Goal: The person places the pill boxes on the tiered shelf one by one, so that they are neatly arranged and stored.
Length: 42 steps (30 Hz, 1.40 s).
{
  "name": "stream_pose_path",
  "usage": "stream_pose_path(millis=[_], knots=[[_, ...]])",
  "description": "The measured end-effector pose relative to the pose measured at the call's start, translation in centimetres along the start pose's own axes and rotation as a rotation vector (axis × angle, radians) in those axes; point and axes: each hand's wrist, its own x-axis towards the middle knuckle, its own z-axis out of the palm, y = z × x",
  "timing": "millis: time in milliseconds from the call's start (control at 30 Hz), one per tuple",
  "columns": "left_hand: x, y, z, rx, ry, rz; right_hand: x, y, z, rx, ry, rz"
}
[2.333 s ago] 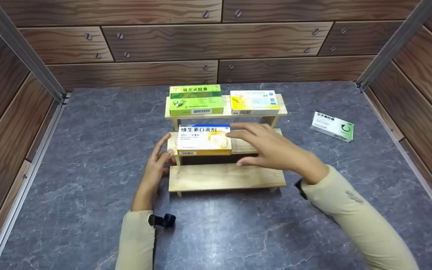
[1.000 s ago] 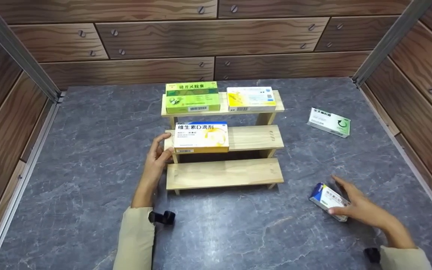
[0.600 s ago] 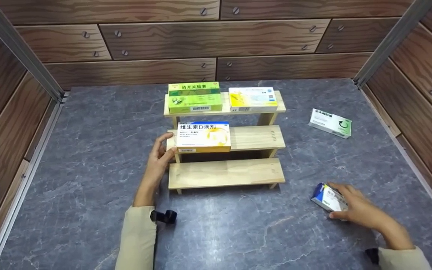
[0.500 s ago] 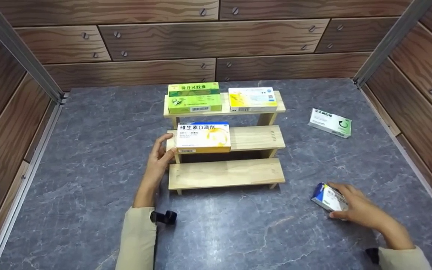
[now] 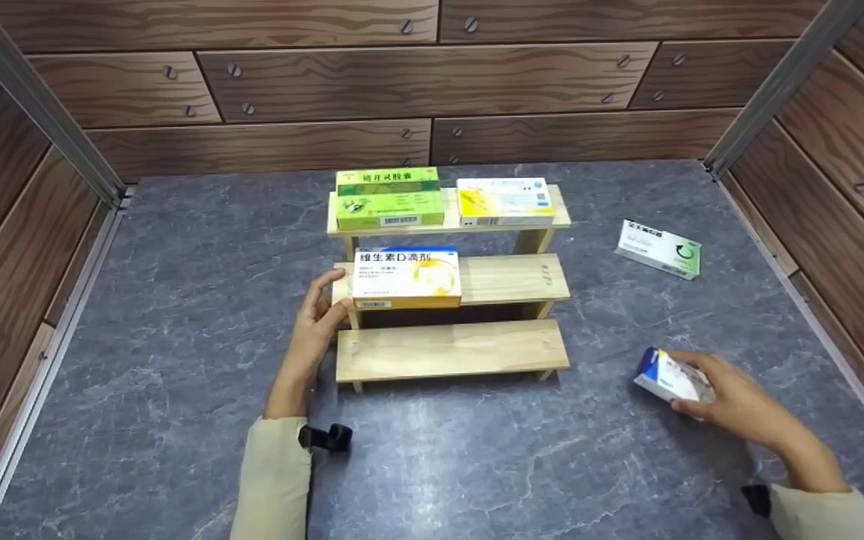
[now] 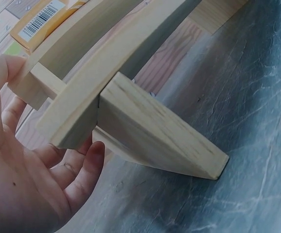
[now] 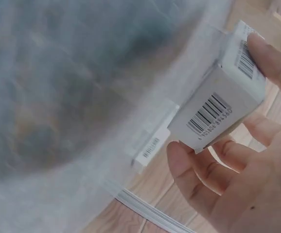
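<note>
To the right of the wooden rack [image 5: 452, 350], the blue-and-white box [image 5: 673, 379] is pinched by the right hand [image 5: 736, 399]; with the rack's left end gripped by the left hand [image 5: 314, 330], level handling is advised.

Bare hands, left hand [image 5: 313, 321] and right hand [image 5: 732, 396]. Pale khaki sleeves, plain: left sleeve [image 5: 274, 476], right sleeve [image 5: 822, 514], both ending at the wrist. Black left wrist device [image 5: 327, 438], strap plus small rounded block; black right wrist device [image 5: 757, 500], partly hidden.

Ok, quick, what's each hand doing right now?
Left hand: gripping the wooden stand at its left side.
Right hand: holding the blue-and-white box.
</note>
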Motion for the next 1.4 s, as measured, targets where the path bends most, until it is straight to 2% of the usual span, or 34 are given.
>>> stream_pose_path(millis=[300, 767, 900, 1200, 1400], knots=[[-0.1, 0.1, -0.1, 0.014, 0.004, 0.006, 1.7, -1.7, -3.0, -0.032, 0.06, -0.036], [0.1, -0.2, -0.1, 0.005, 0.006, 0.008, 4.4, -3.5, -4.5, -0.079, 0.154, -0.182], [0.0, 0.0, -0.1, 0.022, 0.009, -0.003, 5.4, -4.2, -5.0, -0.083, 0.155, -0.208], [0.0, 0.0, -0.2, 0.033, 0.019, -0.001, 7.3, -7.1, -6.3, -0.069, 0.072, -0.204], [0.0, -0.2, -0.3, 0.027, 0.017, 0.023, 9.0, -9.5, -7.4, -0.077, 0.105, -0.252]])
